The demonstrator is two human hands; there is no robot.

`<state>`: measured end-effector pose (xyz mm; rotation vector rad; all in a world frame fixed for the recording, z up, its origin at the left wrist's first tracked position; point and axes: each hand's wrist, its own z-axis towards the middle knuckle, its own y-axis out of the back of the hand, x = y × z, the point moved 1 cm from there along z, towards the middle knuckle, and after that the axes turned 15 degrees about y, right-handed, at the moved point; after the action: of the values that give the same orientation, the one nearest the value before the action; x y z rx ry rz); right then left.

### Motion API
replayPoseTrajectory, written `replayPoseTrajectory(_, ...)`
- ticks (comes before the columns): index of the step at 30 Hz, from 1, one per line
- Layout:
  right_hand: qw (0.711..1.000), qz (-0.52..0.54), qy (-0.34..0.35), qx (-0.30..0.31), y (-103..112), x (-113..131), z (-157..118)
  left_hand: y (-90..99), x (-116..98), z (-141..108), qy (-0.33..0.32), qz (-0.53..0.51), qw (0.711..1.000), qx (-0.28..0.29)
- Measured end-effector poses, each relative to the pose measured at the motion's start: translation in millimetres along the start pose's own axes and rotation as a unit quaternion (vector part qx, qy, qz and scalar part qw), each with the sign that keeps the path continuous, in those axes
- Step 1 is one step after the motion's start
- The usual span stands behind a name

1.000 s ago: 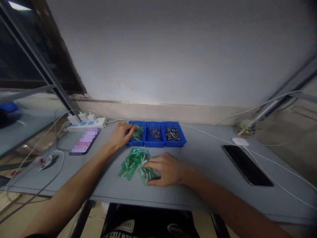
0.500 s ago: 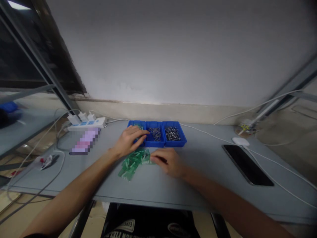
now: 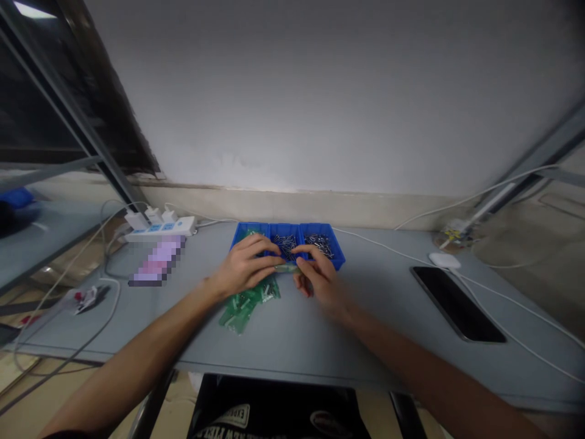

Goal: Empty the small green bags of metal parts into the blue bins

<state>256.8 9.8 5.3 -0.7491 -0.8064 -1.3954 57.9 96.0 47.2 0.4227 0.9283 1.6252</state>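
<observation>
A small green plastic bag [image 3: 286,267] is stretched between my two hands just in front of the blue bins. My left hand [image 3: 247,263] pinches its left end, and my right hand [image 3: 319,277] has the other end between thumb and fingers. Below my left hand lies a pile of similar green bags [image 3: 241,309], with small pale pieces showing in them. Behind the hands, the middle blue bin [image 3: 284,227] holds thin metal pins or screws [image 3: 286,242]. My left hand partly covers the left blue bin [image 3: 238,233], where some green shows.
The right blue bin [image 3: 339,251] contains more small metal pieces [image 3: 319,245]. A black phone [image 3: 457,303] and a white charger [image 3: 443,261] with cables lie to the right. At left are a power strip [image 3: 159,227] and a blurred-out phone-like screen [image 3: 158,262].
My right hand has lifted from the pile toward the bins, carrying a green bag. My left hand has moved slightly right and down and now grips that bag too.
</observation>
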Motion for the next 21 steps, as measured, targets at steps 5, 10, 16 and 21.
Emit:
replayPoseTrajectory(5, 0.965, -0.203, 0.15, 0.077, 0, 6, -5, -1.4, 0, -1, 0.063, -0.03, 0.997, 0.017)
replayPoseTrajectory(10, 0.943, -0.289, 0.161, 0.036, 1, 5, -2, -2.7, -1, 0, 0.078, -0.033, 0.996, 0.031)
replayPoseTrajectory(16, 0.941, -0.293, 0.159, 0.058, 4, 9, 1, -10.3, -7, -2, 0.08, -0.032, 0.995, 0.043)
replayPoseTrajectory(21, 0.928, -0.306, 0.2, 0.071, 2, 8, -1, -12.0, -8, -4, 0.08, -0.04, 0.995, 0.038)
